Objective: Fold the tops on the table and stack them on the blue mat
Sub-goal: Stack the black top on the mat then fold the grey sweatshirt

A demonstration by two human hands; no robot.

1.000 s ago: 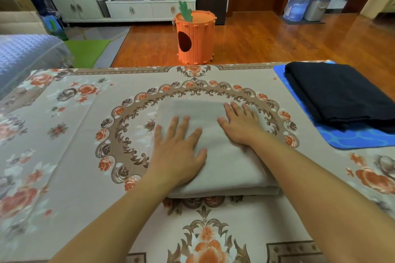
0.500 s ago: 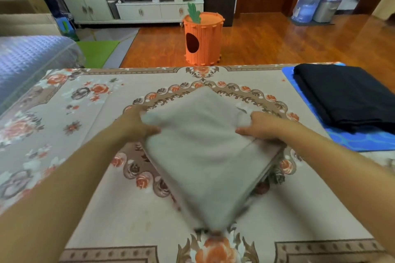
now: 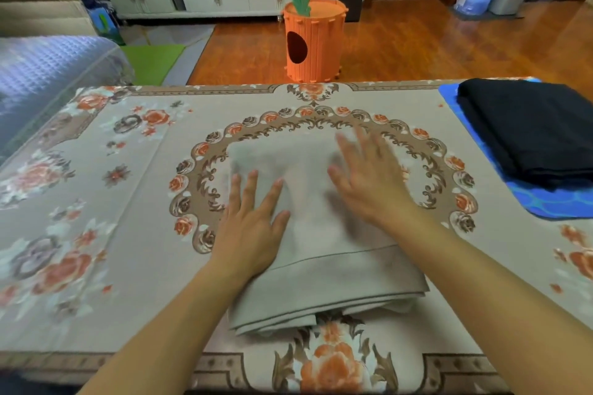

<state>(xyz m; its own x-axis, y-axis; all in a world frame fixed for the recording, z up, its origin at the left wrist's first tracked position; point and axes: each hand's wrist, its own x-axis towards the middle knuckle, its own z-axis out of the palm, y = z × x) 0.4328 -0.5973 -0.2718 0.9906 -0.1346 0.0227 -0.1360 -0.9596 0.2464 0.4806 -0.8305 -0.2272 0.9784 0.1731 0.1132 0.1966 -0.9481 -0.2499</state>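
A folded grey top lies flat in the middle of the table, over the floral ring of the tablecloth. My left hand presses on its left part with straight, spread fingers. My right hand lies flat on its upper right part, blurred by motion. At the far right a folded black top rests on the blue mat.
The table wears a beige floral tablecloth. An orange carrot-shaped bin stands on the wooden floor beyond the far edge. A bed with a blue quilt adjoins the table's left side. White cabinets and a water jug stand at the back.
Half a second ago both hands held the grey top by its sides, lifted and turned. Now it lies flat again, and both palms are on top of it.
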